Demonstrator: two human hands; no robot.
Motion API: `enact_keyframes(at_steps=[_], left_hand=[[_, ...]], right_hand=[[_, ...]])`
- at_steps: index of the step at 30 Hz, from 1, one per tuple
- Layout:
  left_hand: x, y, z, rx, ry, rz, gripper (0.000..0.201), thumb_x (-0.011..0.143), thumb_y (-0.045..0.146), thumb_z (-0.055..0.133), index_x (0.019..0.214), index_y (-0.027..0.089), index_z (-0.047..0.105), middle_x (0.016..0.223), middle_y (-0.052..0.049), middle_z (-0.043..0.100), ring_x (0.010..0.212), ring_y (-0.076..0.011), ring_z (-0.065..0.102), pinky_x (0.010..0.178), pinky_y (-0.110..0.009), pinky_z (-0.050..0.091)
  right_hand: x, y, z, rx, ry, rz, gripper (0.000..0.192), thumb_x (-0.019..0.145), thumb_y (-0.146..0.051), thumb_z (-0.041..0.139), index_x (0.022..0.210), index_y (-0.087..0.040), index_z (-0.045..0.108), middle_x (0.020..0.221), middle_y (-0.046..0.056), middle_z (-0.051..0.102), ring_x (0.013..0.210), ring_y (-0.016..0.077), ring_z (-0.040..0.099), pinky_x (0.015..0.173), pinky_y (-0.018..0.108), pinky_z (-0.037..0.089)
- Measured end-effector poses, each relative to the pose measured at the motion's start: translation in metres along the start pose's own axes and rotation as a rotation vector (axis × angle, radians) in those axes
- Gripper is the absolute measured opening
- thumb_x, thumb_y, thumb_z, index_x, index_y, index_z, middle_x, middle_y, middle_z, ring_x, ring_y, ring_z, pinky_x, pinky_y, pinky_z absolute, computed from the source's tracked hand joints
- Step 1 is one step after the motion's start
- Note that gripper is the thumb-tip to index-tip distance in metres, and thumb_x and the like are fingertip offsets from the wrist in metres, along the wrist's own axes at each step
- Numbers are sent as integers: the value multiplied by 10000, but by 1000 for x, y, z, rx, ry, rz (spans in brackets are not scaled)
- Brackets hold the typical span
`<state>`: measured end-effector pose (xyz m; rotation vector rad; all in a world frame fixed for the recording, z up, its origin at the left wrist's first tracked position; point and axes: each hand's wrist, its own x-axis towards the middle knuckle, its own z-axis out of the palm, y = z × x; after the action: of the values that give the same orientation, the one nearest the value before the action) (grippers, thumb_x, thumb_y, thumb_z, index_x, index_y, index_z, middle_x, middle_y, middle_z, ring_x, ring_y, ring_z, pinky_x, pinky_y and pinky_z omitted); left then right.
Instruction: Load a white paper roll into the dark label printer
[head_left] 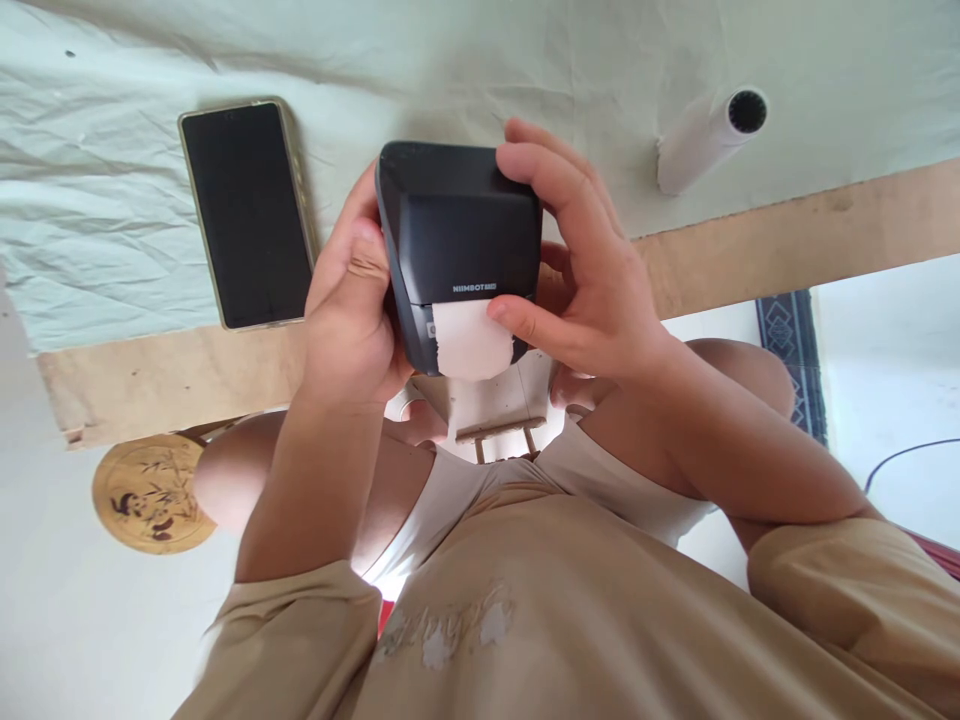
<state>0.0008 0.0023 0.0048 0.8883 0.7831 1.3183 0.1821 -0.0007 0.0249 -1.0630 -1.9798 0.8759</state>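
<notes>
A black label printer [465, 235] with "NIIMBOT" lettering is held up between both hands near the table's front edge. From its front slot a strip of white paper [469, 345] sticks out, its end uneven. My left hand [352, 300] grips the printer's left side, thumb bent against the casing and the other fingers hidden behind it. My right hand [592, 260] is curved round the right side. Its fingertips rest on the top right corner, and its thumb lies at the paper where it leaves the slot.
A phone [247, 215] with a dark screen lies left of the printer on the pale green cloth [465, 60]. A white paper roll [697, 145] stands at the right. Bare wood [787, 220] runs along the table edge. A round wooden stool [154, 493] is at lower left.
</notes>
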Motion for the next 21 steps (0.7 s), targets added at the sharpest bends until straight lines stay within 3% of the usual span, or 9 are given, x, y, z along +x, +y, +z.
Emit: enact_keyframes(at_steps=[5, 8, 12, 16, 19, 21], left_hand=[[0, 1, 1, -21, 26, -41, 320, 948, 242, 346, 1110, 157, 609, 960, -27, 628, 908, -129, 638, 1085, -396, 428], [-1, 2, 0, -76, -24, -61, 327, 947, 302, 353, 1067, 138, 610, 997, -39, 638, 1095, -185, 622, 1154, -454, 377], [-4, 4, 0, -63, -108, -99, 383, 888, 365, 501, 1233, 203, 543, 1130, -36, 650, 1348, -229, 483, 1157, -469, 404], [-4, 4, 1, -29, -97, -121, 400, 848, 295, 577, 1240, 229, 537, 1155, -47, 663, 1329, -243, 507, 1083, -427, 490], [-4, 2, 1, -48, -97, -95, 418, 845, 297, 572, 1247, 191, 531, 1065, -46, 680, 1318, -252, 513, 1056, -423, 506], [-4, 2, 1, -54, -96, -78, 415, 848, 285, 559, 1249, 177, 531, 1056, -47, 676, 1308, -248, 519, 1068, -420, 492]], right_hand=[[0, 1, -1, 8, 11, -9, 606, 828, -392, 610, 1351, -228, 351, 1509, 56, 323, 1369, 154, 417, 879, 217, 589], [1, 1, -2, 30, 45, 14, 571, 812, -429, 625, 1298, -256, 381, 1459, 37, 377, 1241, 138, 515, 764, 192, 584], [7, -1, -1, -98, 324, -44, 443, 827, -489, 585, 1149, -207, 471, 1176, 30, 499, 960, 85, 543, 642, 202, 486], [24, -7, 2, -166, 508, -49, 270, 926, -424, 473, 1042, -181, 450, 1078, -11, 463, 567, -13, 329, 519, 216, 316], [36, -9, 1, -26, 589, -36, 180, 921, -308, 487, 847, -178, 386, 912, -8, 395, 592, -8, 410, 518, 190, 353], [39, -10, -3, -153, 541, -43, 203, 924, -316, 460, 793, -184, 379, 814, -10, 406, 617, 20, 448, 543, 201, 353]])
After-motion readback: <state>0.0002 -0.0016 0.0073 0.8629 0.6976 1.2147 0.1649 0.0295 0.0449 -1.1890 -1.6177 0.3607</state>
